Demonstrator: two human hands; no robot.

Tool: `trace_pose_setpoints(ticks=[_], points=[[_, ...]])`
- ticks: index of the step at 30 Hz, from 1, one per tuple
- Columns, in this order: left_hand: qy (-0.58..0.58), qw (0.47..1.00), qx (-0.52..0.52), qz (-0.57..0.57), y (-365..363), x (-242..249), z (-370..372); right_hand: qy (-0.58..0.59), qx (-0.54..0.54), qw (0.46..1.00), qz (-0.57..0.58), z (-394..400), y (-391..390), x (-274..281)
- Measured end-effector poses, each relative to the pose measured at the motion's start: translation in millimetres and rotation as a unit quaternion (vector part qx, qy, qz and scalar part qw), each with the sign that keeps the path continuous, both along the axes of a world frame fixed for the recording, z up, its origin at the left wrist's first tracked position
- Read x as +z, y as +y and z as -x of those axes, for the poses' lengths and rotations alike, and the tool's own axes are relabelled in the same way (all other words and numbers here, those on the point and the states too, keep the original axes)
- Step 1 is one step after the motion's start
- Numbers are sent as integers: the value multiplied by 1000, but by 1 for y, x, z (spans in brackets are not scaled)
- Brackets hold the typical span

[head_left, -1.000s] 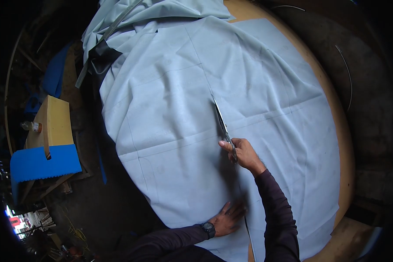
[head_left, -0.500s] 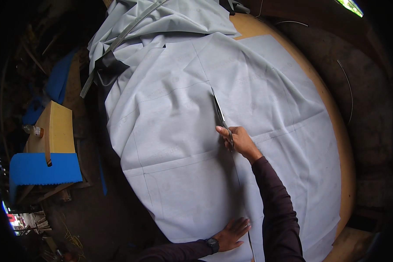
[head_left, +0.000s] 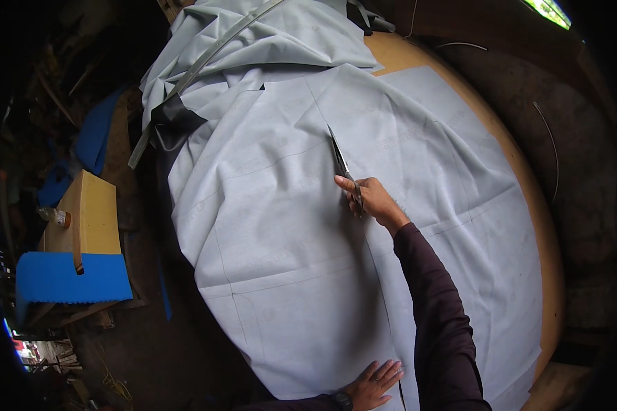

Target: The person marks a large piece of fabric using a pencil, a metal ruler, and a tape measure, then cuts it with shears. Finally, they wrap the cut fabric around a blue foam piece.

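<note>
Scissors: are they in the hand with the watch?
No, the scissors are in the right hand; the watch sits by the left hand.

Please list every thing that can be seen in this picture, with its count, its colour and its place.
fabric: one large sheet, pale grey-blue, spread over the table, bunched at the far end
scissors: one pair, metal, in the middle of the fabric, blades pointing away
table: one, tan wood, under the fabric, bare along the right edge
black piece: one, at the fabric's far left edge
foam sheet: one, blue, on the left
yellow block: one, behind the foam sheet
small bottle: one, left of the yellow block
right hand: holds the scissors
left hand: flat on the near fabric, wristwatch on the wrist
</note>
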State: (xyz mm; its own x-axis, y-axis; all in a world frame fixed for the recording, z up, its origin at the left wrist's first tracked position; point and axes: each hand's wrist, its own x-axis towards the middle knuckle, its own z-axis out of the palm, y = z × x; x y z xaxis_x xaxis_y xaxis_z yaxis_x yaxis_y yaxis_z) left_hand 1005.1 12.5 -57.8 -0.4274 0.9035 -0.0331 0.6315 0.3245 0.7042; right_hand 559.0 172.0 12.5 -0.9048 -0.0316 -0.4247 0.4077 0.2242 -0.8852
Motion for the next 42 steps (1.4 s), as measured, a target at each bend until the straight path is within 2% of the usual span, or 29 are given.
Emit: trace_pose_setpoints(ticks=[1, 8, 11, 14, 16, 18, 19, 21, 22, 23, 24, 26, 28, 30, 31, 34, 36, 37, 38, 40, 42], points=[[-31, 999, 4, -24, -2, 0, 4, 3, 2, 1000, -2, 7, 0, 0], [-24, 999, -22, 13, 2, -4, 1, 5, 3, 1000, -27, 44, -4, 0], [-54, 998, -14, -1, 0, -3, 2, 34, 14, 999, -29, 49, 3, -21], [10, 1000, -23, 12, 1, -15, -4, 36, 22, 994, -103, 28, 3, -19], [28, 999, -14, -19, -2, 1, 4, 43, 43, 984, -169, -18, 7, -7], [8, 999, -43, -8, -2, 4, 13, 66, 77, 932, -349, -93, 18, 0], [9, 997, -1, -75, -3, -1, 9, 102, 52, 916, -385, -143, 26, -2], [50, 998, -24, -40, -10, 6, 3, 85, 10, 898, -431, -253, 50, -5], [85, 996, -23, -27, -5, 8, 10, 111, -18, 880, -462, -310, 56, -1], [77, 996, -5, -44, -5, 10, 8, 78, -39, 852, -517, -365, 61, -4], [76, 996, -5, -40, -4, 11, 10, 71, -60, 843, -530, -418, 61, 8], [68, 997, -2, -28, -5, 9, 6, -14, -116, 832, -542, -520, 57, 7], [125, 989, 29, -75, -7, 1, 2, 2, -157, 808, -568, -597, 38, 4], [142, 982, 49, -113, -5, -6, 1, 78, -158, 800, -574, -634, 25, 3], [116, 982, 57, -139, -1, -15, -1, 112, -157, 794, -577, -654, 19, 6], [127, 983, 62, -117, -5, -5, -2, 109, -184, 805, -554, -659, 21, 7], [179, 972, 81, -128, -7, 3, -6, 72, -145, 795, -584, -662, 46, -26], [163, 973, 92, -134, -7, 5, -11, 77, -147, 802, -574, -661, 50, -25], [205, 966, 77, -137, -9, 5, -19, 82, -150, 807, -565, -655, 55, -16], [135, 985, 40, -100, -16, 13, -55, 42, -157, 810, -564, -665, 68, -14], [69, 988, 58, -129, -18, 28, -105, 42, -190, 829, -525, -696, 78, -15]])
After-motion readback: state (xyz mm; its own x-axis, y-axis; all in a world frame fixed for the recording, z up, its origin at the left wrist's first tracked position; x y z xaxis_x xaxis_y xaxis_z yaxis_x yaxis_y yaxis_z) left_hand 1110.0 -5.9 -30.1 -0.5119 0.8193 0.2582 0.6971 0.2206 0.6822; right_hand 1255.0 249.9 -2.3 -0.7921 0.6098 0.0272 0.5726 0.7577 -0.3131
